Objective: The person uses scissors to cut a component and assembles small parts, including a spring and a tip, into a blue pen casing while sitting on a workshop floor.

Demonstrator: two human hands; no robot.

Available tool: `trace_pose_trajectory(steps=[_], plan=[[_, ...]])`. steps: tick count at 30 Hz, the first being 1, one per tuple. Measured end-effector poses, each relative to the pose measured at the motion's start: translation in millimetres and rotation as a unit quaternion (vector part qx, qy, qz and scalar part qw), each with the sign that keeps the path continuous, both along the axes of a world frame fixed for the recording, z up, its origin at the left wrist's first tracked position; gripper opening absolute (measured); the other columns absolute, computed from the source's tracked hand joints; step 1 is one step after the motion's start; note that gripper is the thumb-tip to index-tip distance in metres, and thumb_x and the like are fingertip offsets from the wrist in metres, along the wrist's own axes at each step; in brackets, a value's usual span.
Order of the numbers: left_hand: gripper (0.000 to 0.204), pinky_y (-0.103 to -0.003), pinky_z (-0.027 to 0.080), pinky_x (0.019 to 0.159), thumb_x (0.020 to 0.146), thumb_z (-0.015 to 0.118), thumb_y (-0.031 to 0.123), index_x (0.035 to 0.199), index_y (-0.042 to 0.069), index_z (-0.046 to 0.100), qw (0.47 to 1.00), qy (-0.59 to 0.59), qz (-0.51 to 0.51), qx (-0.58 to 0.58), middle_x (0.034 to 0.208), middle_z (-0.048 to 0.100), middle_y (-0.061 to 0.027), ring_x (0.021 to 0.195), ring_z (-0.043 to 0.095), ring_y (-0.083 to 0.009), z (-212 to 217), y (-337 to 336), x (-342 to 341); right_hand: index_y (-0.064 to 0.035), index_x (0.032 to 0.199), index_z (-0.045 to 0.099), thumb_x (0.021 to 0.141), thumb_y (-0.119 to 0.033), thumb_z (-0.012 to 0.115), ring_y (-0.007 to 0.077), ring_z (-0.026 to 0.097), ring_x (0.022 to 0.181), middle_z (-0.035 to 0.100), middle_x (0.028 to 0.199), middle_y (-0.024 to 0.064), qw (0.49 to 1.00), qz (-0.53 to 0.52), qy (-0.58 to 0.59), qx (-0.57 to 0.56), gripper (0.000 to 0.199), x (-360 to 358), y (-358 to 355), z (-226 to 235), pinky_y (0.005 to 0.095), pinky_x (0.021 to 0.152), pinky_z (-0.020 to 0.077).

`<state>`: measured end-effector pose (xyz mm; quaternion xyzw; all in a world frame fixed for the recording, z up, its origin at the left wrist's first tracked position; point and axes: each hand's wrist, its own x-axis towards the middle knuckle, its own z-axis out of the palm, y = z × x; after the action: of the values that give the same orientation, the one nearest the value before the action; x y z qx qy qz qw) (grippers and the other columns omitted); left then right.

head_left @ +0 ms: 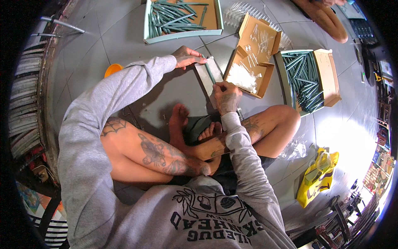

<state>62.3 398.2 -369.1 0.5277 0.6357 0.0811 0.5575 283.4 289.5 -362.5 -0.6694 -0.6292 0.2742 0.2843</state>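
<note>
Stretching forward over the grey tiled floor point(265, 166), both hands meet on one slim dark green pen point(210, 72), and that is where the action is! The left hand point(185, 57) has the far end, thumb and forefinger closed in a pinch on it, the arm coming round in a wide bend. At the near end, the right hand point(228, 99) has its fingertips gripping too, the other fingers curled in toward the palm. The pen slants between them, right above a narrow pale board point(202, 79); whether it touches that surface, I cannot tell from here.

Just to the right of the board sits an open cardboard box point(268, 79), with a heap of small white pieces point(242, 78) in its near part and thin clear pieces point(261, 39) scattered across the far part. Beyond that, rows of clear plastic parts point(244, 10) lie on the floor. Two boxes of green pens frame the scene: a pale-rimmed tray point(184, 37) at the far side, loosely filled, and a fuller box point(331, 85) on the right, its brown flap folded outward. Out left, an orange bowl point(113, 69) peeks past the grey sleeve point(137, 76); over on the right, a yellow bag point(317, 178) lies crumpled near some clear wrapping point(295, 150).
</note>
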Motion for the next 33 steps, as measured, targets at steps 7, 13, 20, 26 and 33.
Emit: trace_pose_trajectory(steps=[7,13,20,26,33], plan=[[0.053,-0.024,0.047,0.051,0.078,0.076,0.056,0.11,0.013,0.073,0.998,-0.062,0.003,0.013,0.092,0.065,0.0003,0.073,0.056,-0.0088,-2,-4,1,-0.0025,0.083,0.07,0.076,-0.007,0.07,0.0357,0.066,0.07,0.068,0.076,0.0178,0.995,0.052,-0.001,0.09,0.009,2,0,-11,0.0408,0.068,0.0522],[0.05,-0.024,0.045,0.046,0.081,0.077,0.051,0.112,0.012,0.074,0.996,-0.071,0.02,0.059,0.097,0.069,-0.0001,0.058,0.049,-0.0066,-7,-10,-1,-0.0015,0.082,0.066,0.075,0.0,0.068,0.0376,0.064,0.069,0.064,0.077,0.0181,0.994,0.074,-0.024,0.075,0.007,0,-1,-9,0.0436,0.065,0.0498],[0.051,-0.032,0.051,0.085,0.081,0.077,0.05,0.112,0.01,0.075,0.998,-0.013,-0.023,0.055,0.109,0.073,-0.0063,0.086,0.065,-0.0149,-2,-5,-3,-0.0032,0.079,0.06,0.079,-0.002,0.062,0.0401,0.062,0.07,0.062,0.076,0.0198,0.989,0.094,-0.046,0.101,0.002,-2,-1,-5,0.0476,0.063,0.0484],[0.048,-0.032,0.046,0.097,0.081,0.077,0.05,0.11,0.012,0.076,0.994,-0.025,-0.035,0.104,0.108,0.074,-0.0081,0.101,0.065,-0.0168,-12,-6,-2,-0.0026,0.074,0.066,0.072,-0.003,0.067,0.0346,0.067,0.068,0.067,0.072,0.0161,0.997,0.068,-0.023,0.016,0.002,1,13,-8,0.0401,0.068,0.0532],[0.064,-0.037,0.039,0.108,0.078,0.075,0.059,0.12,0.01,0.072,0.996,-0.019,-0.009,0.085,0.124,0.067,-0.0127,0.118,0.061,-0.0256,6,-20,5,-0.0075,0.069,0.068,0.071,-0.006,0.067,0.0303,0.068,0.065,0.068,0.067,0.0115,0.993,0.097,-0.07,-0.018,0.002,1,24,-5,0.038,0.068,0.0544]])
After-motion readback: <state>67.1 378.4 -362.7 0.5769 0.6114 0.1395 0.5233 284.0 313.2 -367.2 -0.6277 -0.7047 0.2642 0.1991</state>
